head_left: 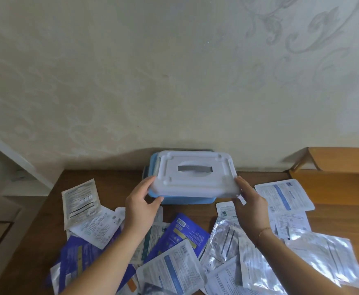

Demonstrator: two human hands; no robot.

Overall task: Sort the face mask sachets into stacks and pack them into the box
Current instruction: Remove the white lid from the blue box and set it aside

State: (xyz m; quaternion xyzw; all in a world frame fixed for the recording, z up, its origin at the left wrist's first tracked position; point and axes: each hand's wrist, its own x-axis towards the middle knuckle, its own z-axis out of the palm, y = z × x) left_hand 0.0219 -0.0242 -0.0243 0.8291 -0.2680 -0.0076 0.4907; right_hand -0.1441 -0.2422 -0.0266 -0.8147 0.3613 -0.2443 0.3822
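Observation:
A blue plastic box stands at the back of the wooden table against the wall. Its white lid, with a grey handle recess, sits tilted and askew over the box. My left hand grips the lid's front left corner. My right hand grips its front right corner. Several face mask sachets lie scattered in front of the box: a dark blue one, silver foil ones, and white printed ones.
The wooden table ends in an edge at the left, with white shelving beyond it. A light wooden piece of furniture stands at the right against the patterned wall.

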